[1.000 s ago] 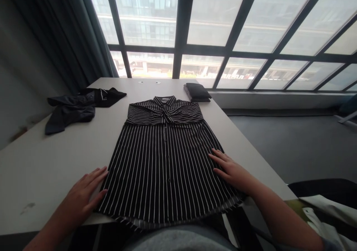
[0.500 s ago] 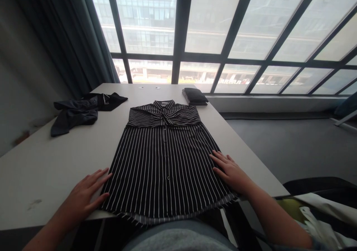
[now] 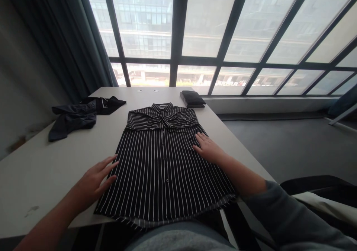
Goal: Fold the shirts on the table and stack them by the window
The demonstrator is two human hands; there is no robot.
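A black shirt with white stripes [image 3: 156, 173] lies front up on the table, its collar toward the window and its sleeves folded across the chest. The hem hangs a little over the near table edge. My left hand [image 3: 93, 182] is at the shirt's left side, fingers apart, fingertips at the fabric's edge. On the right half of the shirt, below the folded sleeve, my right hand [image 3: 210, 148] rests with its fingers stretched out. Neither hand grips anything.
Crumpled dark garments [image 3: 75, 119] lie on the white table [image 3: 69, 161] at the left. A stack of folded dark cloth [image 3: 193, 98] sits at the far right corner. Beside the table's right side stands a black chair [image 3: 318, 187] with pale cloth on it.
My right hand has moved up and inward over the shirt, toward the sleeves. My left hand has shifted slightly forward along the left edge. The view has tilted a little.
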